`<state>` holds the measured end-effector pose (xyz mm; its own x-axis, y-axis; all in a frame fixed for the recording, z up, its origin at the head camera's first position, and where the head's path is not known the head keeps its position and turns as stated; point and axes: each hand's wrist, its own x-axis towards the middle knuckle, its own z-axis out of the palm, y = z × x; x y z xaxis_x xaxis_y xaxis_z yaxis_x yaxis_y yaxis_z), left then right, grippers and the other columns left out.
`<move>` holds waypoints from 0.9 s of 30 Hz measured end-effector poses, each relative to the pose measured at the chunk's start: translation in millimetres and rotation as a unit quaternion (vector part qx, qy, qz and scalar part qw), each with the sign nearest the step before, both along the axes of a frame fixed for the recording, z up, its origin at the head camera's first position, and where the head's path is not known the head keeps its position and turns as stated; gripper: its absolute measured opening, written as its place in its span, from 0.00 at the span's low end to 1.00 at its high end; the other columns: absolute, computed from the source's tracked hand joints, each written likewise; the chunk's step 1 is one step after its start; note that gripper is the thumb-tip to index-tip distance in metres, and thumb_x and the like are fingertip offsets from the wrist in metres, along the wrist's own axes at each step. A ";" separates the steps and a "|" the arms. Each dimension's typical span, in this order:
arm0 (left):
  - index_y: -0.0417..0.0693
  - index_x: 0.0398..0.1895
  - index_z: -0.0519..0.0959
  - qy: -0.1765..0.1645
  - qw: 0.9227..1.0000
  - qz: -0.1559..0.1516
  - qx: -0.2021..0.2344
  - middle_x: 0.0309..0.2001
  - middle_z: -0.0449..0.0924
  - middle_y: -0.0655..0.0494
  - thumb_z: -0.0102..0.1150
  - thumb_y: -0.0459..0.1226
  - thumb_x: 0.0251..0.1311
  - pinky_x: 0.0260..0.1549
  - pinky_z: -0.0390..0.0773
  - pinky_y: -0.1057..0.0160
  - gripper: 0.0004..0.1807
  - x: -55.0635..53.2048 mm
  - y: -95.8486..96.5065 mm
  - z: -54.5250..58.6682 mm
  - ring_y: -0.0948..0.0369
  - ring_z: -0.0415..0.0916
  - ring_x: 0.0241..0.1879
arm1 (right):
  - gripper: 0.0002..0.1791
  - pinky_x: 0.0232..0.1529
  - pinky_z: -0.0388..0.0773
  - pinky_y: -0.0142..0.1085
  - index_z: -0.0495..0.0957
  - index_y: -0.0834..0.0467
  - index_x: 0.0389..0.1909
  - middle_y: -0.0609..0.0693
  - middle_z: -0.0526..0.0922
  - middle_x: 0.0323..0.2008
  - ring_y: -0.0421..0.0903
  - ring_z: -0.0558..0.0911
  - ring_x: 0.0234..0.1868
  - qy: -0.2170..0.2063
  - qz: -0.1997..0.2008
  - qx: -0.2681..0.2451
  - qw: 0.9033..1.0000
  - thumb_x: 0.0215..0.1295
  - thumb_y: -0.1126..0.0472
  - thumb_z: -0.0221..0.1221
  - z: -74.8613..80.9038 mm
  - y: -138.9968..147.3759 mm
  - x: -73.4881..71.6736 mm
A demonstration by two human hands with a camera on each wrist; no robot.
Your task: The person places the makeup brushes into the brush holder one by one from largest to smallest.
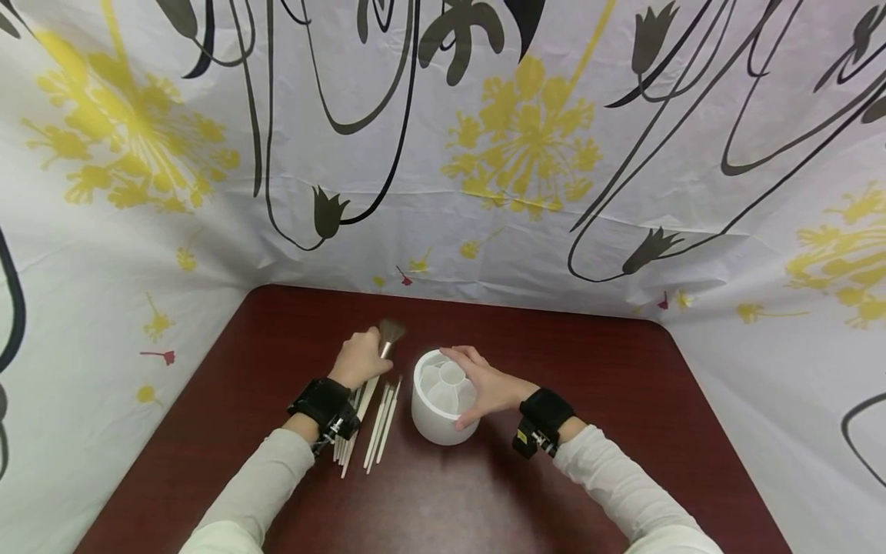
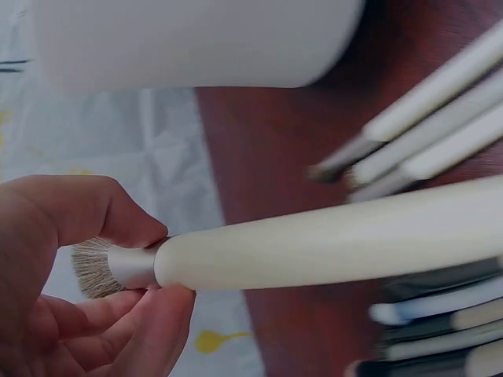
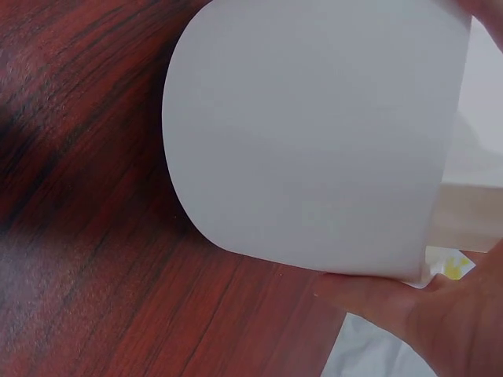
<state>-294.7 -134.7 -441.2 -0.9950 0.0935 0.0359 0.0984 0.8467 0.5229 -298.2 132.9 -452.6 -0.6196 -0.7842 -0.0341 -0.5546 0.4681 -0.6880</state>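
Observation:
My left hand (image 1: pixel 358 360) pinches a large makeup-style brush by its metal collar, thumb on one side and fingers on the other. The brush has a thick cream handle (image 2: pixel 330 245) and fanned grey-brown bristles (image 2: pixel 93 269). On the other side, my right hand (image 1: pixel 493 386) grips the rim of a round white brush holder (image 1: pixel 439 425), which stands upright on the table. Inside the holder, dividers form a central ring with compartments around it. From the right wrist view, the holder's smooth wall (image 3: pixel 306 133) fills the middle, with fingers at its edges.
A few slim pale-handled brushes (image 2: pixel 440 96) lie between the left hand and the holder. Several more brushes (image 2: pixel 464 318) lie beneath the left wrist. The dark red wooden table (image 1: pixel 554 492) meets a patterned white cloth (image 1: pixel 388 254) at its back and sides.

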 end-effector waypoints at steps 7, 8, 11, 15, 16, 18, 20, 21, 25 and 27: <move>0.37 0.41 0.70 0.022 0.999 0.001 0.039 0.25 0.72 0.50 0.62 0.37 0.44 0.20 0.68 0.64 0.21 -0.1 -0.4 28.8 0.58 0.70 0.22 | 0.64 0.56 0.61 0.53 0.41 0.48 0.70 0.55 0.44 0.66 0.53 0.46 0.67 -0.008 -0.006 0.009 1.000 0.34 0.46 0.73 -1.8 2.2 1.1; 0.38 0.41 0.69 0.028 0.999 -0.002 0.044 0.26 0.73 0.50 0.62 0.37 0.44 0.21 0.68 0.64 0.21 0.2 -0.2 33.0 0.58 0.70 0.22 | 0.64 0.56 0.61 0.52 0.41 0.47 0.70 0.54 0.45 0.66 0.52 0.47 0.67 -0.008 -0.004 0.009 1.000 0.34 0.46 0.73 -1.9 2.2 0.7; 0.38 0.43 0.70 0.042 0.997 -0.011 0.056 0.30 0.75 0.49 0.62 0.38 0.45 0.24 0.70 0.62 0.22 1.2 2.4 44.0 0.57 0.71 0.25 | 0.64 0.55 0.62 0.50 0.41 0.47 0.70 0.53 0.48 0.64 0.51 0.51 0.64 -0.011 0.000 0.004 1.000 0.35 0.46 0.73 -2.1 2.0 -0.2; 0.39 0.45 0.70 0.056 0.996 -0.022 0.067 0.30 0.75 0.50 0.63 0.38 0.45 0.27 0.71 0.61 0.23 3.6 10.2 56.7 0.56 0.72 0.27 | 0.64 0.54 0.62 0.49 0.41 0.47 0.70 0.51 0.49 0.62 0.50 0.53 0.62 -0.011 -0.001 0.004 1.000 0.35 0.46 0.73 -3.3 2.0 -0.7; 0.39 0.45 0.70 0.059 0.996 -0.023 0.069 0.30 0.75 0.50 0.63 0.38 0.44 0.27 0.71 0.60 0.23 4.2 12.4 59.4 0.56 0.72 0.27 | 0.64 0.54 0.62 0.49 0.41 0.47 0.70 0.52 0.49 0.62 0.50 0.53 0.62 -0.010 -0.002 0.003 1.000 0.34 0.46 0.73 -3.9 1.9 -0.7; 0.40 0.44 0.70 0.061 0.995 -0.026 0.075 0.30 0.75 0.50 0.62 0.38 0.44 0.27 0.71 0.60 0.22 5.1 16.6 64.5 0.56 0.72 0.27 | 0.63 0.54 0.62 0.49 0.41 0.46 0.70 0.51 0.50 0.62 0.50 0.53 0.62 -0.009 -0.006 0.004 1.000 0.34 0.46 0.73 -4.6 2.0 -0.4; 0.41 0.43 0.70 0.063 0.994 -0.024 0.080 0.30 0.75 0.50 0.62 0.38 0.44 0.27 0.72 0.61 0.21 5.5 19.8 69.0 0.56 0.72 0.28 | 0.63 0.54 0.62 0.50 0.42 0.46 0.69 0.52 0.50 0.62 0.50 0.53 0.62 -0.007 -0.009 0.003 1.000 0.34 0.46 0.73 -5.1 1.4 0.2; 0.41 0.42 0.69 0.065 0.994 -0.023 0.082 0.30 0.75 0.51 0.62 0.38 0.44 0.27 0.72 0.61 0.21 5.6 21.1 71.0 0.56 0.72 0.28 | 0.63 0.54 0.62 0.50 0.42 0.46 0.69 0.53 0.50 0.61 0.51 0.53 0.62 -0.007 -0.011 0.002 1.000 0.34 0.46 0.73 -5.1 1.0 0.4; 0.42 0.40 0.69 0.079 0.992 -0.024 0.095 0.30 0.75 0.52 0.62 0.38 0.43 0.27 0.73 0.62 0.20 6.7 25.1 77.8 0.57 0.73 0.27 | 0.63 0.55 0.61 0.51 0.43 0.47 0.69 0.54 0.50 0.61 0.52 0.54 0.61 -0.003 -0.015 0.000 1.000 0.34 0.46 0.73 -4.8 -0.4 0.9; 0.43 0.40 0.69 0.088 0.990 -0.026 0.104 0.30 0.75 0.52 0.62 0.38 0.43 0.26 0.73 0.62 0.20 8.3 26.8 80.8 0.57 0.73 0.27 | 0.63 0.55 0.61 0.50 0.43 0.47 0.69 0.53 0.51 0.61 0.52 0.54 0.61 -0.003 -0.017 0.002 1.000 0.33 0.46 0.73 -4.7 -0.5 0.9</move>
